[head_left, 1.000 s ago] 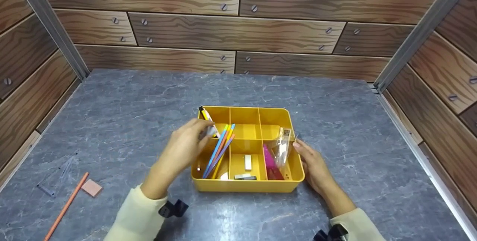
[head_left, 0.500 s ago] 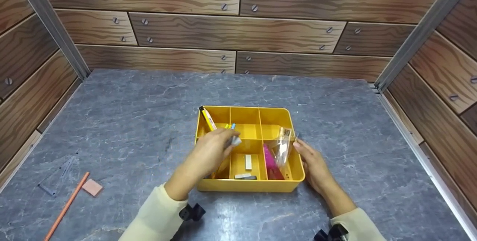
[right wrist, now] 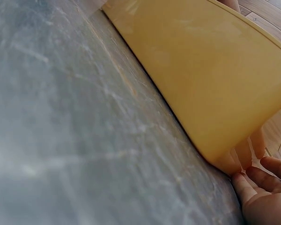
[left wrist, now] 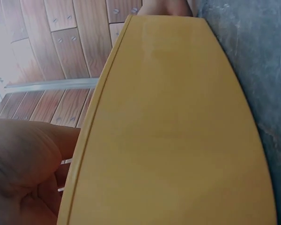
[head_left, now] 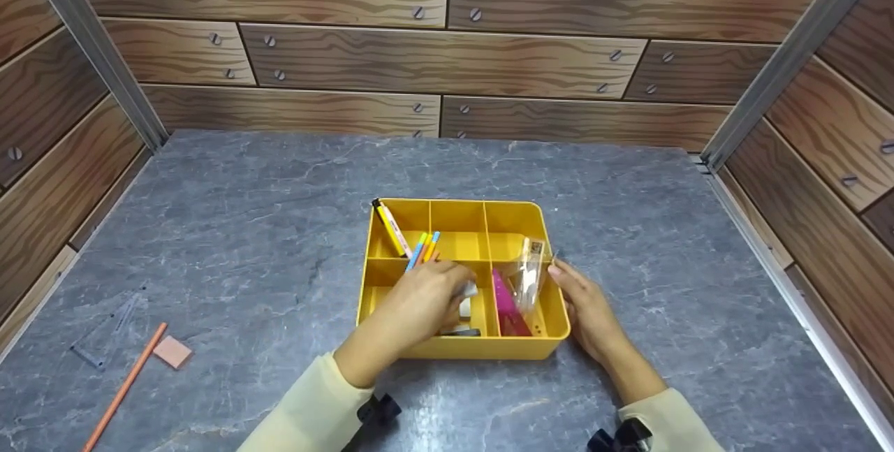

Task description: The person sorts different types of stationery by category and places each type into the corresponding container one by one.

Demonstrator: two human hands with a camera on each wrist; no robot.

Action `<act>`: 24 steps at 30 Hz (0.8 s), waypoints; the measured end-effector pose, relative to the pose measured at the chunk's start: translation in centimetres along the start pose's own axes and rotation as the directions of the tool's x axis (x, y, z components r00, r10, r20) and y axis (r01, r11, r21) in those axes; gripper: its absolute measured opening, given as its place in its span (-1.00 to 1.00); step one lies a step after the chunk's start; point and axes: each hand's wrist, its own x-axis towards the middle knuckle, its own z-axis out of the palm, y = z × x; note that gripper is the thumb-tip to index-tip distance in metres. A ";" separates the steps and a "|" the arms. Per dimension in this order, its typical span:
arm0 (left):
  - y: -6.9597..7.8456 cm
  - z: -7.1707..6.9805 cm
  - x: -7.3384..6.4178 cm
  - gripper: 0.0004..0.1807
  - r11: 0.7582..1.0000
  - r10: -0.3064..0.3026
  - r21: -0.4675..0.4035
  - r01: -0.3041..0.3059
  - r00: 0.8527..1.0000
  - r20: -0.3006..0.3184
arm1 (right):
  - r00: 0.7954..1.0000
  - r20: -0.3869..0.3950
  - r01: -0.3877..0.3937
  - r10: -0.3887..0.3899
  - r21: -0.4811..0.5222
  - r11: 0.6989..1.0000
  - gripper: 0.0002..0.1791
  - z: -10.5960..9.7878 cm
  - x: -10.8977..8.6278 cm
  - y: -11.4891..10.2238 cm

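Observation:
My left hand [head_left: 426, 298] reaches over the front middle compartment of the yellow divided tray [head_left: 468, 347]. A small pale grey block [head_left: 468, 289] is pinched in its fingers, mostly hidden by the hand. Below it lie a white block [head_left: 465, 308] and a dark grey one [head_left: 462, 332]. In the left wrist view the left hand [left wrist: 28, 168] shows behind the tray's front wall [left wrist: 168, 122]. My right hand [head_left: 594, 312] rests against the tray's right side; in the right wrist view its fingertips [right wrist: 243, 183] touch the outer wall. Several coloured pencils [head_left: 422, 249] lean beside the left hand.
A yellow-and-black pencil [head_left: 387, 221] and a pink-white one [head_left: 397, 228] lean in the back left compartment. A magenta set square [head_left: 506, 298] and a clear plastic piece [head_left: 531, 274] sit at right. On the table lie an orange stick [head_left: 129, 382], a pink square [head_left: 172, 352] and clear drawing tools [head_left: 105, 330].
My left hand has moved right with the pale block, from the back left compartment across the coloured pencils to the front middle one. My right hand stays at the tray's side.

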 end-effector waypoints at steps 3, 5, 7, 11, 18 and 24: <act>0.2 0.2 0.0 -0.78 0.996 0.025 0.079 -0.029 0.998 0.054 | 1.000 0.005 0.003 -0.003 0.003 1.000 -0.37 0.0 0.0 0.0; 0.3 0.4 0.0 -0.76 0.990 0.029 0.138 -0.041 0.996 0.089 | 1.000 0.003 0.002 -0.002 0.003 1.000 -0.37 0.0 0.0 0.0; 0.4 0.7 0.0 -0.71 0.980 0.033 0.190 -0.053 0.994 0.105 | 1.000 -0.001 0.001 -0.001 -0.001 1.000 -0.37 0.0 0.0 0.0; 0.3 1.2 0.0 -0.77 0.954 0.057 0.290 -0.082 0.994 0.095 | 1.000 -0.002 -0.002 0.002 0.000 1.000 -0.36 0.0 0.1 0.0; -0.1 1.0 0.1 -0.86 0.961 0.082 0.258 -0.101 0.993 0.084 | 1.000 -0.005 0.000 0.000 -0.007 1.000 -0.36 -0.1 0.1 -0.1; -0.3 -0.7 -0.1 -0.78 0.995 0.049 0.081 -0.055 0.997 0.065 | 1.000 0.002 0.006 -0.006 -0.001 1.000 -0.37 -0.1 0.0 0.1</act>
